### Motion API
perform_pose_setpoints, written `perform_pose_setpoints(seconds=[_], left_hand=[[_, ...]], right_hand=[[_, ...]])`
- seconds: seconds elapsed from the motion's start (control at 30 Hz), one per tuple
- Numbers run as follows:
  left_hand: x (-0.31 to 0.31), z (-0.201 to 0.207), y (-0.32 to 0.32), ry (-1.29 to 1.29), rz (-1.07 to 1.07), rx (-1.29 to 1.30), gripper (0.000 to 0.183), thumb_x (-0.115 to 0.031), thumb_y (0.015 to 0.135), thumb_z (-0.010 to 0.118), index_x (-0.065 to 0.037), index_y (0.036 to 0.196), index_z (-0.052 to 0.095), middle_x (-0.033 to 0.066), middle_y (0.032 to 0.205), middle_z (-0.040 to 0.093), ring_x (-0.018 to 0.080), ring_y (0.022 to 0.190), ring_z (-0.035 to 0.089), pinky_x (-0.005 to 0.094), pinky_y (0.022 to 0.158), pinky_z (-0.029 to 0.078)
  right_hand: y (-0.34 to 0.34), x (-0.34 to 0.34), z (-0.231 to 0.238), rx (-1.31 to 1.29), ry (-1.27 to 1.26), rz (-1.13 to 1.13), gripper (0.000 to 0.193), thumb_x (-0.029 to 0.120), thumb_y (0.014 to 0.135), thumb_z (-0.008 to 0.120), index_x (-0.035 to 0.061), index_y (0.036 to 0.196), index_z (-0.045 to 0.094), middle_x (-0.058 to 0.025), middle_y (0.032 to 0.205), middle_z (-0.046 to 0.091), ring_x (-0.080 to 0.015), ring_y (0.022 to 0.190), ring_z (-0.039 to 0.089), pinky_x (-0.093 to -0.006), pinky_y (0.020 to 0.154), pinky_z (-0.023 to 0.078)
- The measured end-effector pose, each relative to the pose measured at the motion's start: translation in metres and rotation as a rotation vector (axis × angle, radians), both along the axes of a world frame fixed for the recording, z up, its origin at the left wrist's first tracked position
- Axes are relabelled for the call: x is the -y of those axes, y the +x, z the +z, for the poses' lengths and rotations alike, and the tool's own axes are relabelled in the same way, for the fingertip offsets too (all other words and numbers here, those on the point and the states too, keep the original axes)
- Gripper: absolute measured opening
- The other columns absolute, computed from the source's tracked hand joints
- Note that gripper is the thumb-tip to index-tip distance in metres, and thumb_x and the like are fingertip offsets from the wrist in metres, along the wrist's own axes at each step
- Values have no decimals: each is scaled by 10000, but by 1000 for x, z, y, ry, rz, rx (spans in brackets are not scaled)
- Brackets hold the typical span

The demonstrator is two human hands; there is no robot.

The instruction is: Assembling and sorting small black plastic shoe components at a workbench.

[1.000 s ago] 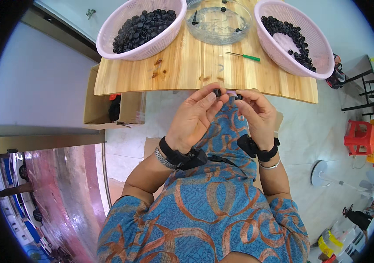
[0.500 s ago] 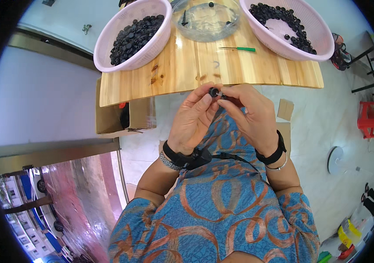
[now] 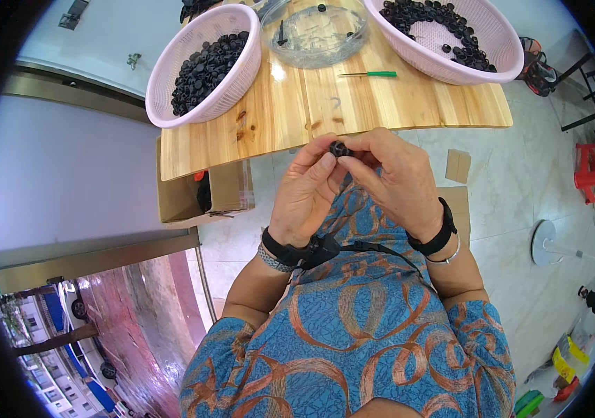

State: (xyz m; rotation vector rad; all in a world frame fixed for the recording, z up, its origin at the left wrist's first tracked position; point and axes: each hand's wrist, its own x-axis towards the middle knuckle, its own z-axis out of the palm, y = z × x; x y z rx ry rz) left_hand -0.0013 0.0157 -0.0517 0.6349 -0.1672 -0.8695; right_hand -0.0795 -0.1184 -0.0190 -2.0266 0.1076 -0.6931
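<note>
A small round black plastic part (image 3: 340,148) sits between my two hands, just off the near edge of the wooden table (image 3: 283,118). My left hand (image 3: 303,198) pinches it from the left with thumb and fingertips. From the right, the thumb and forefinger of my right hand (image 3: 398,182) close on it too. A lighter marking shows on its dark face, but the fingers cover much of it. Whether it is one piece or two fitted together, I cannot tell.
Pink plastic baskets of small black parts stand left (image 3: 243,83) and right (image 3: 508,52) on the table. Between them lie a clear plastic bag (image 3: 315,45) and a green-handled screwdriver (image 3: 379,74). An open cardboard box (image 3: 231,188) is below the table's left end.
The right fingers have drawn in against the black part; the pale bit between them no longer shows. The part's face has turned. The whole view has shifted slightly.
</note>
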Motion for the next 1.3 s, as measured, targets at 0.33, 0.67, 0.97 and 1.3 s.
perform_pose_setpoints(seconds=[0.33, 0.67, 0.97, 1.3], left_hand=[[0, 1, 0, 47, 6, 6, 245, -24, 885, 485, -15, 1125, 530, 99, 1101, 570, 173, 1020, 547, 294, 909, 449], [2, 4, 0, 45, -1, -15, 249, -30, 887, 483, -11, 1132, 519, 103, 1102, 568, 175, 1014, 552, 291, 908, 454], [1, 3, -2, 99, 24, 136, 250, -32, 886, 489, -2, 1131, 527, 110, 1107, 569, 177, 1008, 555, 297, 887, 463], [-2, 10, -1, 218, 24, 390, 257, 4, 840, 553, 23, 1095, 565, 109, 1108, 568, 156, 976, 555, 264, 853, 463]], right_hand=[[-1, 0, 3, -64, 14, -13, 146, 106, 733, 636, 20, 811, 548, -127, 723, 570, -300, 664, 583, -364, 557, 455], [-1, 1, 3, -43, 30, -20, 144, 112, 735, 632, 21, 808, 549, -130, 716, 572, -306, 654, 583, -365, 558, 458], [-4, 4, 3, -45, 15, -9, 156, 108, 726, 643, 16, 809, 548, -134, 722, 575, -308, 661, 581, -364, 558, 455], [-12, 9, 11, -124, -3, 22, 169, 103, 704, 672, 35, 802, 553, -116, 684, 581, -289, 654, 588, -346, 545, 444]])
